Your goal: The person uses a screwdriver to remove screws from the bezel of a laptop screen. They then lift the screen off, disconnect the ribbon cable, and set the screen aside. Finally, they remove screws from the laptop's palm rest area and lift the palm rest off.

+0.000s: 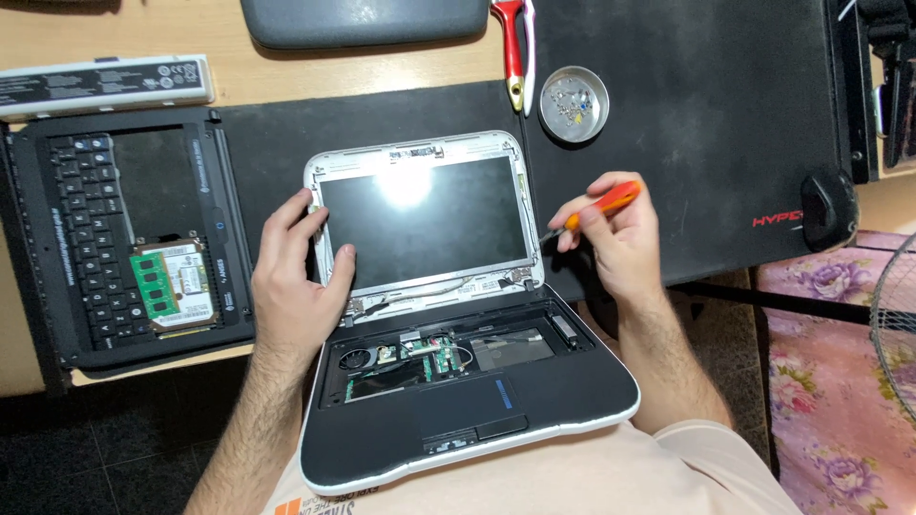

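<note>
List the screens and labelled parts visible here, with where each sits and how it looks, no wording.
Laptop screen: centre, bezel removed, dark rectangle in a white lid, glare near its top; left hand on its left edge, right hand with orange screwdriver at its right edge.
Battery pack: top left on the desk, long white bar with dark label.
Desk mat logo: right, red mark on black mat.

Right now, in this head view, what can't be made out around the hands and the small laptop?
- Screwdriver tip: too small to see what it touches at the screen edge.
- Its handle: partly wrapped by the right hand.
- Screen frame's left side: covered by the left hand.
- Bits in the round tin: too tiny to identify.
- Laptop base front: hidden by the shirt.
</note>
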